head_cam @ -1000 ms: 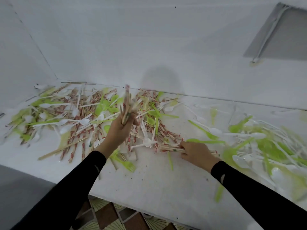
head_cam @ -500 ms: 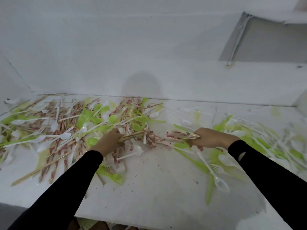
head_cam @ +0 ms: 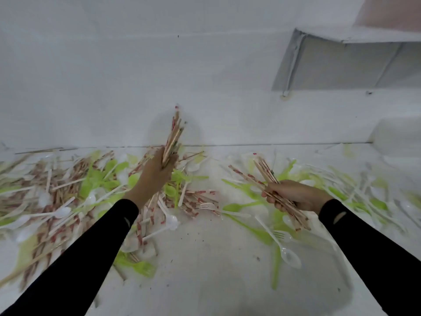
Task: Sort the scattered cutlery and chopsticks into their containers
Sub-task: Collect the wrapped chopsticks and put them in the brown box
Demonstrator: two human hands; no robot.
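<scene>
Chopstick-gathering step: the left hand (head_cam: 157, 176) has its grip closed round an upright bundle (head_cam: 174, 133) rising above it, the right hand (head_cam: 293, 195) likewise round a slanted bundle (head_cam: 262, 172) running through it, both above the littered bench (head_cam: 205, 270); next, I judge, merge them and find a container, none visible.

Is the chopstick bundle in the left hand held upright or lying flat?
Upright, leaning slightly right. The left hand grips the chopstick bundle by its lower part, and its tips point up in front of the wall.

A white wall (head_cam: 114, 76) rises behind the white surface (head_cam: 216, 281), a grey recess (head_cam: 341, 65) upper right.
</scene>
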